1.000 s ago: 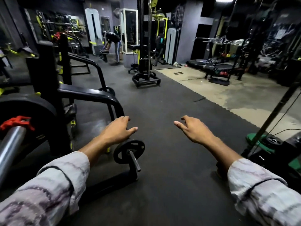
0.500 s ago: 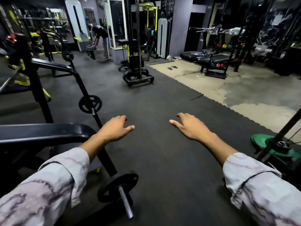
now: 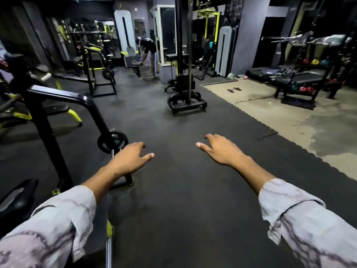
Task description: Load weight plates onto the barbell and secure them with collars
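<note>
My left hand (image 3: 129,159) and my right hand (image 3: 220,149) reach out ahead over the black rubber floor (image 3: 183,200), fingers relaxed and holding nothing. A small black weight plate (image 3: 112,142) sits on a peg of the black rack frame (image 3: 63,97), just left of and beyond my left hand. A steel bar (image 3: 109,250) shows at the bottom, below my left sleeve. No collar is in view.
A black pad (image 3: 17,198) is at the lower left. A cable machine base (image 3: 186,103) stands ahead in the middle. A bench rack with a plate (image 3: 107,74) and a person bending (image 3: 147,53) are farther back. Treadmills (image 3: 301,80) stand on the bare concrete at right.
The view has swung up and to the right; the loaded bar with its red collar and the green plate at right have left the frame. Both hands stay out, held the same way.
</note>
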